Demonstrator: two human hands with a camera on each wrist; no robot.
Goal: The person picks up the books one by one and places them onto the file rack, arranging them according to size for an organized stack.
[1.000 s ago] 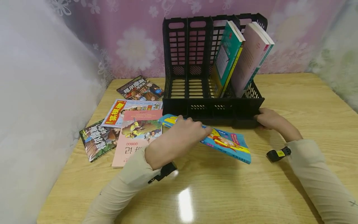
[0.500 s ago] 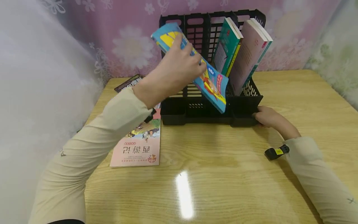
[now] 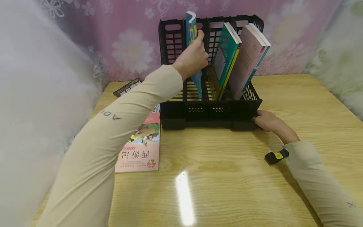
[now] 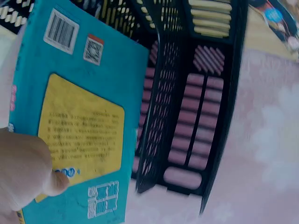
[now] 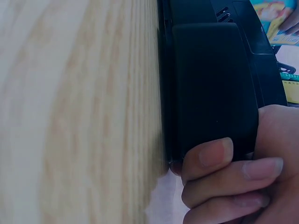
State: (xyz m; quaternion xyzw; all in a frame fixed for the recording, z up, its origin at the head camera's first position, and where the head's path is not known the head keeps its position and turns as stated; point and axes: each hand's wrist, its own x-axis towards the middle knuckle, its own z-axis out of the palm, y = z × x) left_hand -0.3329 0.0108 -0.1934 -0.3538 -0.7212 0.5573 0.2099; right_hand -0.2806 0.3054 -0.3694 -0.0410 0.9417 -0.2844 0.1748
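Observation:
My left hand (image 3: 193, 58) grips a blue children's book (image 3: 191, 30) by its spine side and holds it upright. The book's lower end is inside the second compartment from the left of a black book rack (image 3: 210, 116). In the left wrist view, the back cover (image 4: 84, 116) shows a yellow text panel and a barcode, with my thumb lying across it. My right hand (image 3: 269, 121) holds the rack's front right corner. Its curled fingers show in the right wrist view around the dark rack edge (image 5: 215, 88).
Green and yellow books (image 3: 227, 60) and pink-backed books (image 3: 249, 56) lean in the rack's right compartments. A pink book (image 3: 139, 157) lies left of the rack, with a dark comic (image 3: 127, 86) behind; my left sleeve hides others there. A flowered curtain (image 3: 133, 50) stands behind.
My left hand has lifted the blue book from low in front of the rack, turned it upright and brought it into a compartment. My right hand stays at the rack's corner.

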